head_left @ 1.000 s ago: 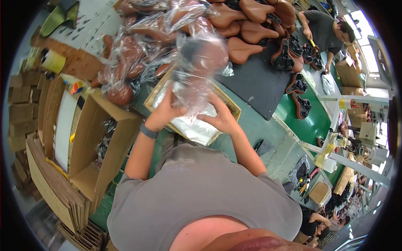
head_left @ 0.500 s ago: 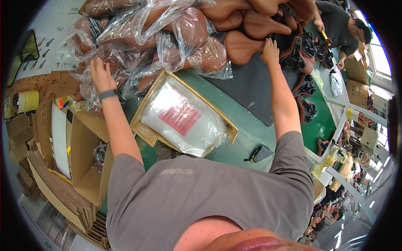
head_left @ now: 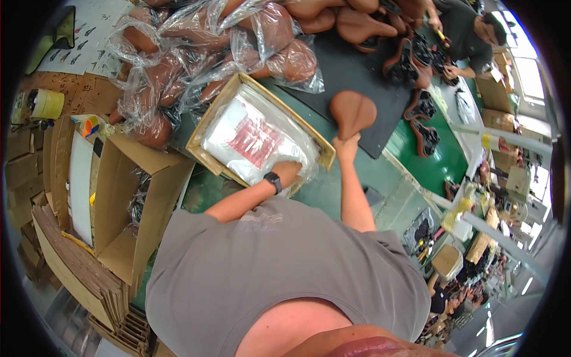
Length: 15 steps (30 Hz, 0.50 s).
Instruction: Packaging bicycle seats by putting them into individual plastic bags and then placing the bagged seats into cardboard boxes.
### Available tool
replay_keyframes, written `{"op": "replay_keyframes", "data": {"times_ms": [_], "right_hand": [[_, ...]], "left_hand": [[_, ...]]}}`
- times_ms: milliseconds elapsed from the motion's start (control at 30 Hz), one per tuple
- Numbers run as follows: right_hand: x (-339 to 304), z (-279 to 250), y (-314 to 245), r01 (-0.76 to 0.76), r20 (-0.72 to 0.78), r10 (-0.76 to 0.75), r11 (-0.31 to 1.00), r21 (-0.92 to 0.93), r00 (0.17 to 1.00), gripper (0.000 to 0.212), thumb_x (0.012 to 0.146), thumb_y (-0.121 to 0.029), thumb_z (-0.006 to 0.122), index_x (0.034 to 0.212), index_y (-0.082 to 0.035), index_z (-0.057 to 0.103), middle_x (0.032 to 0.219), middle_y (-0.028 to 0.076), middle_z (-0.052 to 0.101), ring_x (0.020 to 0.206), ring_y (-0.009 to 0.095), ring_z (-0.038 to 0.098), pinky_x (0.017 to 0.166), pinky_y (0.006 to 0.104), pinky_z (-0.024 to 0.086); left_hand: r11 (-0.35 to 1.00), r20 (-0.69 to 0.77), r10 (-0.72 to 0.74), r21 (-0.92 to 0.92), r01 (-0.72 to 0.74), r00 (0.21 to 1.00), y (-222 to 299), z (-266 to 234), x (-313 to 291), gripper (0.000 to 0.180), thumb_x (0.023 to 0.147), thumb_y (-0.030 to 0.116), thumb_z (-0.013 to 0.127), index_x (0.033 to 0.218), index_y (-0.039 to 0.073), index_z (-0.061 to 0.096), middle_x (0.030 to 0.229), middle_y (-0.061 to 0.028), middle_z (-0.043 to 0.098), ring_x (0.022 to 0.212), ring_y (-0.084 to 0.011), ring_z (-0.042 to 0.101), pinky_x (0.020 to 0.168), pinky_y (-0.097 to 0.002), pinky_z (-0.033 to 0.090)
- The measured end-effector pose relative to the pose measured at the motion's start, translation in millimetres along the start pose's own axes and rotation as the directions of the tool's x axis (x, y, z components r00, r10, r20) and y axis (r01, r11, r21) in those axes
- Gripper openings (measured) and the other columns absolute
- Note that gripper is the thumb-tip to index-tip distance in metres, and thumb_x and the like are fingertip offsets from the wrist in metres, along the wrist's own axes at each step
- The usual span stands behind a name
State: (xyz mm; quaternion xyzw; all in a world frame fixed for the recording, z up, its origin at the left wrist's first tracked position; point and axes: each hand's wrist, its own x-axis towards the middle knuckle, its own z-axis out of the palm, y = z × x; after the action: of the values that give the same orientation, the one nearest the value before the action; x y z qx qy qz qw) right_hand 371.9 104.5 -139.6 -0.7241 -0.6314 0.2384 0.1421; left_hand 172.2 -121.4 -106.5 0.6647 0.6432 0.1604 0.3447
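My right hand (head_left: 347, 144) is closed around the narrow nose of a brown bicycle saddle (head_left: 353, 112), its wide end pointing away from me over a black mat (head_left: 324, 50). My left hand (head_left: 289, 174), with a dark watch on the wrist, is at the near right end of an open cardboard box (head_left: 200, 128). Clear plastic bags (head_left: 229, 128) with red print lie stacked in that box. The left fingers are bent and pinch the edge of a bag, partly covered by crinkled film.
Bagged brown saddles (head_left: 294, 61) are heaped at the far left, bare saddles (head_left: 364, 27) farther right. Upturned saddles with black undersides (head_left: 423, 138) stand on the green table at right. A co-worker (head_left: 470, 35) holds a yellow-handled tool. A tall open carton (head_left: 128, 202) stands left.
My right hand has drawn the saddle off the pile toward me, turning its nose my way. My left hand has left the bagged saddles and come to the plastic bags in the box.
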Motion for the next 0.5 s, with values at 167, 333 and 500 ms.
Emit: {"op": "replay_keyframes", "data": {"times_ms": [167,333,500], "right_hand": [[-163,-66,90,-0.280,0.436,0.169,0.938,0.203,0.884,0.084,0.087,-0.039,0.086,0.149,0.000,0.045,0.114,0.024,0.074,0.094,0.038,0.071,0.079,0.0464,0.059],[-307,-158,173,-0.888,0.836,-0.341,-0.329,0.322,0.430,0.074,0.100,-0.040,0.074,0.153,0.004,0.048,0.106,0.011,0.072,0.068,0.015,0.054,0.058,0.0261,0.050],[-400,-172,220,-0.839,0.892,-0.154,-0.437,0.324,0.425,0.072,0.107,-0.042,0.068,0.151,0.013,0.052,0.102,0.014,0.079,0.078,0.024,0.075,0.071,0.0322,0.065]], "left_hand": [[0.999,0.021,-0.033,-0.042,0.034,0.999,-54,60,-7,0.031,0.091,0.040,0.083,0.099,0.010,0.081,0.105,-0.0164,0.078,0.104,-0.0394,0.073,0.089,-0.0528,0.057],[0.991,-0.052,-0.077,-0.118,0.071,0.996,-43,48,-40,0.032,0.098,0.039,0.080,0.102,0.007,0.078,0.108,-0.0176,0.076,0.105,-0.0401,0.072,0.090,-0.0506,0.057],[0.970,-0.253,-0.242,-0.059,0.235,0.937,-47,69,-67,0.027,0.097,0.031,0.083,0.103,0.005,0.077,0.104,-0.0169,0.074,0.098,-0.0397,0.072,0.087,-0.0491,0.057]]}}
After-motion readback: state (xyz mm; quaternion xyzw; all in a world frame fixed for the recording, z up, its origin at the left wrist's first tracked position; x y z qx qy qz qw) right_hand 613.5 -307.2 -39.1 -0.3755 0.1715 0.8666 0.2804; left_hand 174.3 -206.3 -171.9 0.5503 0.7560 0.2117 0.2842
